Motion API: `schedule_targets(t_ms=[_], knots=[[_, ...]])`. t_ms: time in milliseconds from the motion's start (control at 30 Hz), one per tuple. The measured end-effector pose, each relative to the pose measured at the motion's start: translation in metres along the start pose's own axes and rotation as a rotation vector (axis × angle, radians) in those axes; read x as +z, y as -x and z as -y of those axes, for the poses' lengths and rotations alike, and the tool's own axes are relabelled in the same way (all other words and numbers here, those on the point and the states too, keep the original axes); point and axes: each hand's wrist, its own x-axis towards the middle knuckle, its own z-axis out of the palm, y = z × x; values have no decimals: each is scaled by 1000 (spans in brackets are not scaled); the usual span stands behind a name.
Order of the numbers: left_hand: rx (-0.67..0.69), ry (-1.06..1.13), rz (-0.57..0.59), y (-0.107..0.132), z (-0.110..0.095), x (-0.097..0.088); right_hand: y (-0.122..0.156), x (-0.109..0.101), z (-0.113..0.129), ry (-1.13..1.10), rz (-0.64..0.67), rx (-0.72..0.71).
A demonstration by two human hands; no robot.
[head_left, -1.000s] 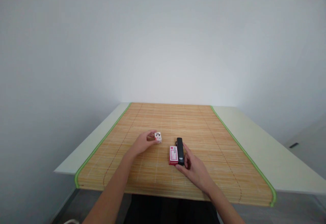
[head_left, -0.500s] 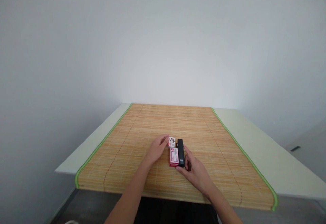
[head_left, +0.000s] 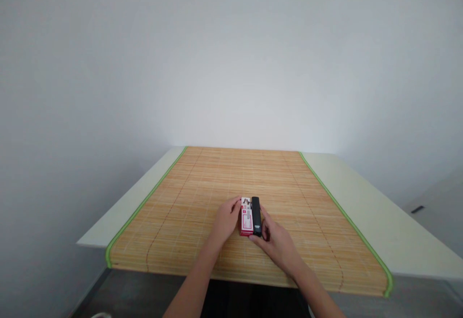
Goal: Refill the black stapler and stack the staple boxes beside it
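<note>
A small white box (head_left: 246,201) with a dark picture on top lies at the far end of a red-and-white box (head_left: 247,220), the two in line. Right alongside them is a black stapler (head_left: 256,216), lengthwise to me. My left hand (head_left: 226,219) is curled at the left of the boxes, its fingertips and thumb on the small white box. From the right, my right hand (head_left: 278,242) holds the stapler, index finger along its right side and thumb at the near end by the red-and-white box. Parts of the left fingers are hidden.
A bamboo mat (head_left: 173,231) with green edging lies over the white table (head_left: 379,212) and reaches past its front edge. A plain pale wall (head_left: 238,67) rises behind the table. Grey floor (head_left: 133,294) shows below.
My left hand has brought the small white box slightly nearer, up against the far end of the red-and-white box. The right hand has stayed at the stapler.
</note>
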Motion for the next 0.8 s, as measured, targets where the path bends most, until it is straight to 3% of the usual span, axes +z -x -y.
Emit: schedule_targets(t_ms=[300, 367, 467, 600, 700, 800], knots=[[-82, 154, -63, 32, -23, 11, 2, 1, -1, 29, -21, -21], [-64, 103, -14, 43, -24, 4, 2, 1, 0, 73, -72, -38], [-4, -118, 164, 54, -21, -18, 1, 1, 1, 204, -174, -91], [38, -355, 374, 58, -19, -40, 0, 5, -2, 341, -164, -96], [141, -449, 413, 63, -24, -36, -1, 8, -6, 381, -80, -97], [190, -526, 356, 70, -29, -22, 0, 9, -7, 416, 1, -131]])
